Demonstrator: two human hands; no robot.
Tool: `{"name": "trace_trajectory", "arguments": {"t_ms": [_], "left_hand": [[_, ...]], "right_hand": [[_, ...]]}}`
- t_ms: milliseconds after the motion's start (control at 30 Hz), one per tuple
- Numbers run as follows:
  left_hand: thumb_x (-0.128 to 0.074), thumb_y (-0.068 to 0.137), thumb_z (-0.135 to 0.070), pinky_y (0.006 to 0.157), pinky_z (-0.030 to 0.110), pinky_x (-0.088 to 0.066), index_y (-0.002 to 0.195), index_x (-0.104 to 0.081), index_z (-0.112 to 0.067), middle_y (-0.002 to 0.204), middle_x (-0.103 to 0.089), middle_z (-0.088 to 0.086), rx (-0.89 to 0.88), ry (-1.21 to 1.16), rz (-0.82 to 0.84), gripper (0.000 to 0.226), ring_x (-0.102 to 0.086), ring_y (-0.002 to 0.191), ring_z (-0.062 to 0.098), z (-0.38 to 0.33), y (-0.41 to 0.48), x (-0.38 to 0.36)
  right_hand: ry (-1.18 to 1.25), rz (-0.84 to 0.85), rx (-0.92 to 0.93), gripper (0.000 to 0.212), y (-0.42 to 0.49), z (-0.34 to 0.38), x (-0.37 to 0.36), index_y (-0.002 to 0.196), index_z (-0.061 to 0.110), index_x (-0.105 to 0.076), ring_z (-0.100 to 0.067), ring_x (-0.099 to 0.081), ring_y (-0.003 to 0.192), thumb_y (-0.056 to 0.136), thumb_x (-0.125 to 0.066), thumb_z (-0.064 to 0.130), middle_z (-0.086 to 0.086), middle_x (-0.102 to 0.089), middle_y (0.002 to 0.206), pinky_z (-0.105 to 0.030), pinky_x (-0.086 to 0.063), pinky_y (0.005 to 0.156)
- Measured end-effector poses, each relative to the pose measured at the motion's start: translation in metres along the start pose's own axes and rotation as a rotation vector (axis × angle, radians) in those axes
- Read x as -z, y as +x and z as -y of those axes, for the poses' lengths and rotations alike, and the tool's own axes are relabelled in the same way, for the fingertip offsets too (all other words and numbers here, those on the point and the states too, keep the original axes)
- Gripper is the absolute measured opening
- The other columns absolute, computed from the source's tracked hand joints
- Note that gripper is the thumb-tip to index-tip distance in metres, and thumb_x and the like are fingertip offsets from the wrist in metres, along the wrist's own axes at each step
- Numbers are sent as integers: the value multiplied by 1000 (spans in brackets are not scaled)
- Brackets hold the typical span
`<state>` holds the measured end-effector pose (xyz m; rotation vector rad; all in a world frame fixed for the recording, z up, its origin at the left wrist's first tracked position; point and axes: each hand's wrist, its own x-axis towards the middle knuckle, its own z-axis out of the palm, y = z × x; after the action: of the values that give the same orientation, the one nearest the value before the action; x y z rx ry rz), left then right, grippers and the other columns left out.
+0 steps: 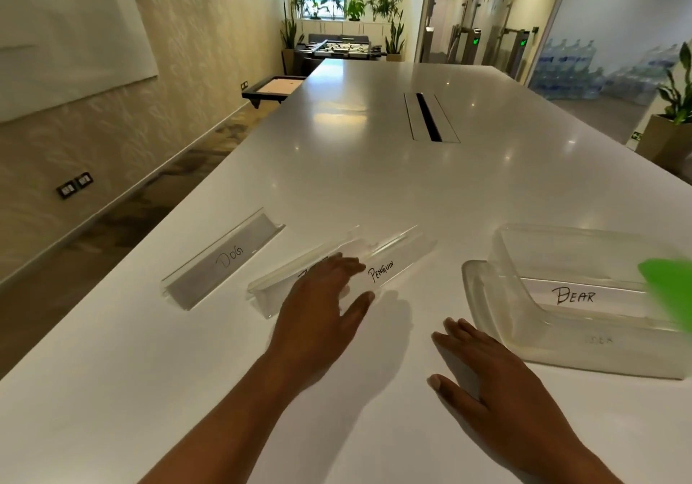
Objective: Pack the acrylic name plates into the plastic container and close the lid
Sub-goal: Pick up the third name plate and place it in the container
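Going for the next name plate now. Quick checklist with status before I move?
1. Container open: ok, no lid on it.
2. BEAR plate inside container: ok.
3. Left hand over middle plate and PENGUIN plate: grip cannot tell.
4. Right hand free: ok, flat on table.
5. DOG plate untouched on table: ok.
6. Green blur at right edge is the lid: cannot tell.

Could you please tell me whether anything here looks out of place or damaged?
Nothing looks damaged or spilled. Only the Penguin plate and a second plate under the left hand lie crowded, seemingly overlapping, while the Dog plate lies apart and the Bear plate sits in the container.
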<state>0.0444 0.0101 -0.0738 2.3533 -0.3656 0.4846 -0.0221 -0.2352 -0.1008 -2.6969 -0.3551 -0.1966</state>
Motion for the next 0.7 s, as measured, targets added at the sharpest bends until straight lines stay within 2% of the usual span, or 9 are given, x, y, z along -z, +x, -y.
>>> {"name": "trace_trajectory", "arguments": {"t_ms": [100,233,333,433,500,700], "left_hand": [[-67,88,-37,101,24,-39,126,-62,-24,132,-61,-6,27,20,6,40,-53,124,13,4,16,0],[-66,89,-31,99,34,-48,131,-58,-21,131,-61,-4,37,-6,36,43,-58,119,16,6,27,-7],[-63,91,-29,106,36,-40,142,-47,-25,139,-55,-4,60,24,53,53,-50,127,16,7,28,-16],[-61,92,-30,105,26,-32,144,-43,-26,142,-53,-4,98,51,67,55,-48,129,16,9,29,-23],[-60,93,-31,103,25,-32,144,-43,-25,143,-52,-4,123,57,87,54,-48,129,16,10,30,-26],[-61,93,-29,101,38,-45,134,-57,-20,128,-65,2,173,52,86,42,-59,118,21,10,37,-25]], "right_hand": [[2,3,-1,61,-1,0,0,140,46,-41,20,-4,137,83,-47,67,28,-25,152,-1,-1,104],[-5,14,-3,62,1,-1,0,140,48,-37,19,-2,138,83,-46,68,28,-21,153,-4,0,105],[12,22,0,61,3,0,1,140,45,-39,17,-5,138,84,-52,64,25,-24,153,-7,-4,107],[13,17,7,61,2,0,1,141,44,-40,15,-7,139,84,-51,65,25,-25,153,-10,-7,109],[8,13,7,62,1,0,0,141,44,-40,16,-6,139,84,-48,66,26,-24,153,-10,-7,109],[5,13,6,62,0,-1,0,141,45,-40,22,0,135,84,-46,68,28,-23,152,-4,-2,105]]}}
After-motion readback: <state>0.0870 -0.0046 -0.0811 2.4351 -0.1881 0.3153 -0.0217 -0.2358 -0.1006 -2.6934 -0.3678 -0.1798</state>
